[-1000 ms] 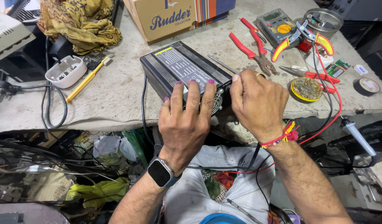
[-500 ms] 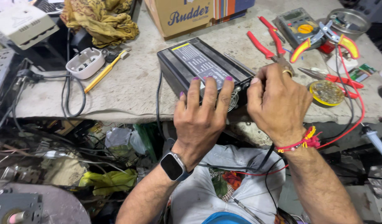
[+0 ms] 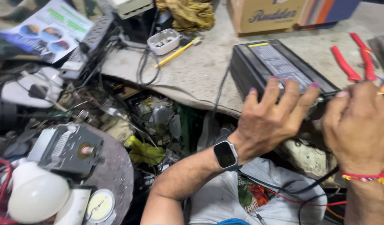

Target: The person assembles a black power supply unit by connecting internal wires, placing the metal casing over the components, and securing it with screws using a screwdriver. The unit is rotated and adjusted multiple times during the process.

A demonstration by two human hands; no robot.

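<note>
Since the earlier frames the view has swung left: the black box [image 3: 279, 68] and both hands now sit at the right of the picture instead of the centre, and clutter below the counter [image 3: 200, 71] fills the left. The hands have kept their places on the box. The left hand [image 3: 271, 118] lies with fingers spread over the box's near end, gripping it. The right hand [image 3: 358, 125] is curled at the box's near right corner; whether it grips the box is unclear, as the edge of the picture cuts it off. The box is a flat black case with a grey label on top and a yellow strip at its far end. It lies on the counter's near edge, red pliers [image 3: 352, 60] just beside it.
</note>
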